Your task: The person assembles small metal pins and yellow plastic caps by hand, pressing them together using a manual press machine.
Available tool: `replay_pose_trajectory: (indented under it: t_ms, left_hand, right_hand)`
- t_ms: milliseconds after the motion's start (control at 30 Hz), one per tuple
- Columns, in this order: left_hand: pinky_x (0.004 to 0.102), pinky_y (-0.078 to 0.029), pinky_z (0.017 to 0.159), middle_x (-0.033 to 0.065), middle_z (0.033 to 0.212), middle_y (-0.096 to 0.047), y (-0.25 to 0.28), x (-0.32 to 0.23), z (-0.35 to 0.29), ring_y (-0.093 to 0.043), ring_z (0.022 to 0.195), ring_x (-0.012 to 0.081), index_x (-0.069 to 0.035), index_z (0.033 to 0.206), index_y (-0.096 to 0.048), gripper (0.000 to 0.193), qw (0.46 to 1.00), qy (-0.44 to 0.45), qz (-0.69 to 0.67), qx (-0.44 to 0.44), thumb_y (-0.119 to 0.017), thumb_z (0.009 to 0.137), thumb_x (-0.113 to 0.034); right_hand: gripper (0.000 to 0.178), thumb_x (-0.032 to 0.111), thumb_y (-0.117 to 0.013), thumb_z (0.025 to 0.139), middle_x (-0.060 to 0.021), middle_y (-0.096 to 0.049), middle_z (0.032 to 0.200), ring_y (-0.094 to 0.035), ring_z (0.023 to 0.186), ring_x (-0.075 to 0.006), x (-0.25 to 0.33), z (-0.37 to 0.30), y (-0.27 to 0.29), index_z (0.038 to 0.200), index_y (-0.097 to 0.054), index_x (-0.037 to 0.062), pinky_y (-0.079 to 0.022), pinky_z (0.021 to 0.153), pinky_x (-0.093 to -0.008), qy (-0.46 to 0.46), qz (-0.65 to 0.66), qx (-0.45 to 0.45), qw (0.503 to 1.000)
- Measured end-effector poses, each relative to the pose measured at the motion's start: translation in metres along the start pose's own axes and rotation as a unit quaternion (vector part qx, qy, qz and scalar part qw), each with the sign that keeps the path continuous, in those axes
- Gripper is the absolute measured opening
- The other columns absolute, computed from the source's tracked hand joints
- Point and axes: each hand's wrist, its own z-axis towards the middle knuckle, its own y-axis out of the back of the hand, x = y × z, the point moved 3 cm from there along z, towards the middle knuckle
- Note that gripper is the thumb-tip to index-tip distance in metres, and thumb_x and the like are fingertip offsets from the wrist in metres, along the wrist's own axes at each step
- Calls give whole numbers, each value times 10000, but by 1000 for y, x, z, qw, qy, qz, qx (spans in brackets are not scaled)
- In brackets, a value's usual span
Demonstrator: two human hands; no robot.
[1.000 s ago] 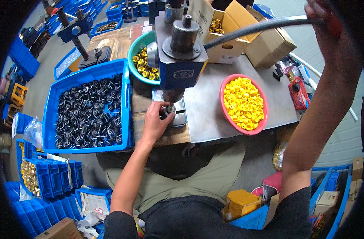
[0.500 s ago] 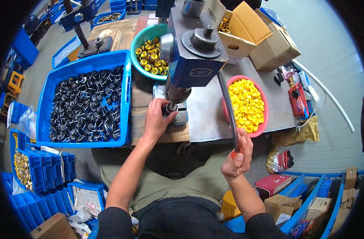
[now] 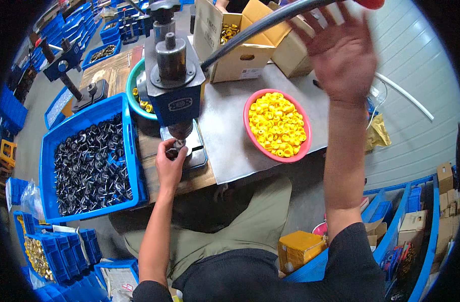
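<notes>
The small, round, dark part point(image 3: 174, 152) sits beneath the dark cylindrical metal press ram point(image 3: 181, 130), pinched by the fingers of the left hand point(image 3: 169, 165); the right hand point(image 3: 345, 59), fingers spread and gripping nothing, is nearer the long grey lever point(image 3: 268, 24).

The wooden workbench point(image 3: 199, 179) is supporting a blue plastic crate point(image 3: 96, 212) at left, a teal basin point(image 3: 133, 89) beside a hand-lever press point(image 3: 177, 103), and a second press point(image 3: 90, 94) farther back. A grey sheet point(image 3: 224, 151) is covering the right portion; a red-pink basin point(image 3: 280, 158) is resting near its front edge, and an open cardboard box point(image 3: 229, 71) is standing behind.
</notes>
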Motion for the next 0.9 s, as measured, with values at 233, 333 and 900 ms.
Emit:
replay_pose_trajectory:
  t_ms: [233, 333, 900]
  left_hand:
    - [264, -489, 783, 47, 985, -636, 3, 10, -4, -593, 858, 118, -17, 1157, -579, 363, 993, 5, -116, -24, -746, 845, -99]
    - [257, -483, 773, 34, 964, -631, 6, 10, -4, -584, 850, 110, -23, 1163, -590, 365, 994, 18, -103, -3, -749, 844, -102]
    - [222, -503, 722, 12, 914, -672, 26, -5, 3, -600, 780, 63, 9, 1108, -645, 286, 999, 12, 18, 34, -748, 867, -103]
  right_hand:
    - [181, 221, -698, 825, -176, -682, 979, -671, 891, -342, -85, -189, 110, 865, -716, 46, -527, 778, -478, -332, -836, -184, 396]
    - [191, 226, -703, 816, -185, -677, 951, -669, 889, -348, -94, -217, 111, 835, -712, 36, -527, 779, -473, -326, -844, -220, 365]
    - [205, 186, -692, 863, -109, -734, 815, -677, 736, -158, -299, -166, 20, 876, -733, -15, -527, 694, -317, -366, -374, -362, 772]
